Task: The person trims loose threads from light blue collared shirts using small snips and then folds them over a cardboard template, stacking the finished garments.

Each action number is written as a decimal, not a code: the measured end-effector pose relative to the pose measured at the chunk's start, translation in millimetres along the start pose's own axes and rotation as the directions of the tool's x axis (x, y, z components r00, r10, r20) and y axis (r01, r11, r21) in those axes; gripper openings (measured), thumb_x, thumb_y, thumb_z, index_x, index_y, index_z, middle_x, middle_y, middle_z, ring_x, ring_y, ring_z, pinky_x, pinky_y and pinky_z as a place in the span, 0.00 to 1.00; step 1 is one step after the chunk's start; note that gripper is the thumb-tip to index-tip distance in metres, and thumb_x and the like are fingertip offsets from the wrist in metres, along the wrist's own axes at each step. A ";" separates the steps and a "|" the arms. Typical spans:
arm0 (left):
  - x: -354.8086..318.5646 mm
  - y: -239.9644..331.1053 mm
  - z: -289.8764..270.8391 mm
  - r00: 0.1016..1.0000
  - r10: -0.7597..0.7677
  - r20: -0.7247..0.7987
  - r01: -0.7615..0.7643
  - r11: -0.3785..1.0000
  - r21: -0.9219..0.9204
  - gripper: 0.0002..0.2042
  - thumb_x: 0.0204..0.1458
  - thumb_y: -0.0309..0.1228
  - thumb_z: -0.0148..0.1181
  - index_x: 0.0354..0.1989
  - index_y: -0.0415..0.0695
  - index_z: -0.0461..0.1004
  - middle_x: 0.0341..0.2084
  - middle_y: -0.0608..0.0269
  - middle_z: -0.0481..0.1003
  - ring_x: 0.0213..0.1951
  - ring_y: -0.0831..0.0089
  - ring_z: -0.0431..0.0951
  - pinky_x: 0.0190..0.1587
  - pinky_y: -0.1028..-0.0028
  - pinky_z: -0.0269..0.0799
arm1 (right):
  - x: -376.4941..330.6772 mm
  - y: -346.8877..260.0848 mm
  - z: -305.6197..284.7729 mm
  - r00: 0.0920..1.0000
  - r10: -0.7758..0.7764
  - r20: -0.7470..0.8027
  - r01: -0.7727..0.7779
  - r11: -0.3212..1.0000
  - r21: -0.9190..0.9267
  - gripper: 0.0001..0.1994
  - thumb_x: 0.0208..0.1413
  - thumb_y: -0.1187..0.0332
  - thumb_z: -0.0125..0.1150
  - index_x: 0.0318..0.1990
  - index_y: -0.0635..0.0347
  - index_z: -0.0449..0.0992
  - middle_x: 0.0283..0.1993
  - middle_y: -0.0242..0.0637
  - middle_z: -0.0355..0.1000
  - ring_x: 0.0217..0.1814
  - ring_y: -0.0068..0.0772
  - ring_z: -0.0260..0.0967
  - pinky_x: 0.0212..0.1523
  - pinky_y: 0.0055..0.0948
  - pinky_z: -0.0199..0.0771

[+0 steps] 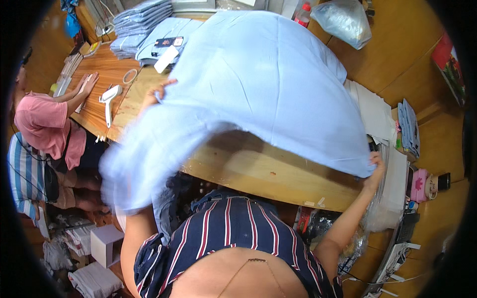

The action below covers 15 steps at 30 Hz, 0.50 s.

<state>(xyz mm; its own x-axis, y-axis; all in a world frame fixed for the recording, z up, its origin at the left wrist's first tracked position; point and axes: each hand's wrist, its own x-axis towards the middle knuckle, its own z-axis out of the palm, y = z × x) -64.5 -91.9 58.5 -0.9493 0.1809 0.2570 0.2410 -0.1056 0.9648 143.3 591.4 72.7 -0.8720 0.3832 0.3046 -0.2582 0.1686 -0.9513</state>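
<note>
A large light blue shirt (258, 74) billows over the wooden table (248, 164), its near edge lifted off the tabletop. The left part of the shirt hangs toward me, blurred by motion, and covers most of my left forearm. Closed on the cloth's left side is my left hand (159, 91). My right hand (376, 168) pinches the shirt's near right corner. Beyond my left hand lies a folded light blue shirt (171, 32) with a dark label and a white tag (166, 59).
A stack of bagged folded shirts (139, 25) stands at the far left. A white lint roller (109, 102) and a tape roll (130, 76) lie nearer. A co-worker in pink (44, 116) works at left. At far right are a red-capped bottle (302, 15) and a plastic bag (343, 22).
</note>
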 end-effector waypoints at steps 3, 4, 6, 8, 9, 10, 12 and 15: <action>-42.5 -34.6 -25.6 0.888 -0.401 -0.226 0.459 0.803 0.380 0.07 0.44 0.20 0.48 0.31 0.42 0.69 0.25 0.66 0.70 0.23 0.80 0.69 0.27 0.84 0.64 | -44.8 55.5 32.1 0.998 -0.051 -0.048 0.025 0.906 -0.423 0.06 0.40 0.81 0.47 0.25 0.59 0.67 0.30 0.33 0.64 0.39 0.29 0.60 0.45 0.26 0.58; -51.7 -36.8 -17.2 0.880 -0.332 -0.341 0.460 0.778 0.429 0.06 0.46 0.22 0.49 0.34 0.41 0.68 0.24 0.65 0.70 0.22 0.80 0.68 0.27 0.83 0.64 | -61.6 75.0 25.1 0.991 0.039 -0.131 -0.096 0.883 -0.459 0.09 0.39 0.82 0.48 0.29 0.59 0.68 0.30 0.33 0.65 0.39 0.28 0.60 0.43 0.24 0.59; -71.2 -38.3 14.0 0.875 -0.198 -0.442 0.438 0.713 0.548 0.12 0.48 0.29 0.52 0.41 0.40 0.63 0.20 0.62 0.68 0.21 0.77 0.67 0.26 0.79 0.64 | -84.8 89.8 11.7 0.913 0.209 -0.350 -0.335 0.872 -0.356 0.13 0.39 0.83 0.51 0.35 0.60 0.69 0.31 0.35 0.66 0.39 0.28 0.61 0.41 0.22 0.61; -97.7 -42.3 45.0 0.906 -0.166 -0.389 0.405 0.602 0.688 0.22 0.42 0.31 0.59 0.47 0.42 0.61 0.25 0.55 0.68 0.28 0.65 0.68 0.31 0.69 0.65 | -98.4 92.2 12.5 0.738 0.400 -0.543 -0.507 0.860 -0.056 0.16 0.41 0.81 0.52 0.41 0.60 0.69 0.32 0.38 0.66 0.40 0.27 0.63 0.41 0.21 0.62; -109.9 -40.6 64.0 0.936 -0.107 -0.335 0.341 0.510 0.790 0.24 0.40 0.28 0.60 0.48 0.45 0.61 0.28 0.53 0.67 0.31 0.61 0.68 0.34 0.67 0.64 | -96.0 79.1 28.8 0.773 0.345 -0.532 -0.527 0.817 -0.235 0.17 0.40 0.81 0.53 0.42 0.61 0.68 0.33 0.38 0.67 0.40 0.28 0.63 0.42 0.22 0.62; -118.5 -33.2 81.3 0.979 0.003 -0.206 0.176 0.506 0.844 0.24 0.39 0.25 0.57 0.49 0.47 0.61 0.29 0.52 0.66 0.33 0.57 0.67 0.36 0.64 0.63 | -90.3 60.7 54.8 0.800 0.316 -0.509 -0.540 0.749 -0.384 0.18 0.40 0.81 0.54 0.44 0.61 0.67 0.34 0.39 0.68 0.40 0.29 0.64 0.43 0.23 0.62; -122.0 -24.6 97.1 0.982 -0.039 -0.186 0.180 0.498 0.848 0.20 0.40 0.20 0.53 0.45 0.50 0.64 0.29 0.51 0.66 0.33 0.52 0.68 0.35 0.62 0.64 | -90.7 48.9 80.1 0.904 0.224 -0.364 -0.417 0.649 -0.636 0.19 0.40 0.80 0.55 0.44 0.62 0.67 0.36 0.40 0.69 0.41 0.31 0.65 0.46 0.24 0.61; -133.8 -15.6 82.5 0.954 -0.207 -0.218 0.286 0.410 0.866 0.16 0.40 0.18 0.51 0.39 0.50 0.67 0.29 0.50 0.65 0.31 0.49 0.68 0.34 0.61 0.65 | -97.9 33.9 73.3 0.965 0.257 -0.046 -0.204 0.633 -0.747 0.17 0.38 0.82 0.54 0.41 0.63 0.69 0.39 0.41 0.70 0.45 0.33 0.64 0.49 0.26 0.58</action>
<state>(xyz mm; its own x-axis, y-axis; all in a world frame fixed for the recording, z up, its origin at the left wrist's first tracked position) 75.4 -33.8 13.7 -0.9993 -0.0184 0.0332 0.0015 0.8555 0.5178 189.4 493.1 7.2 -0.8892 0.4547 0.0516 0.3248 0.7066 -0.6286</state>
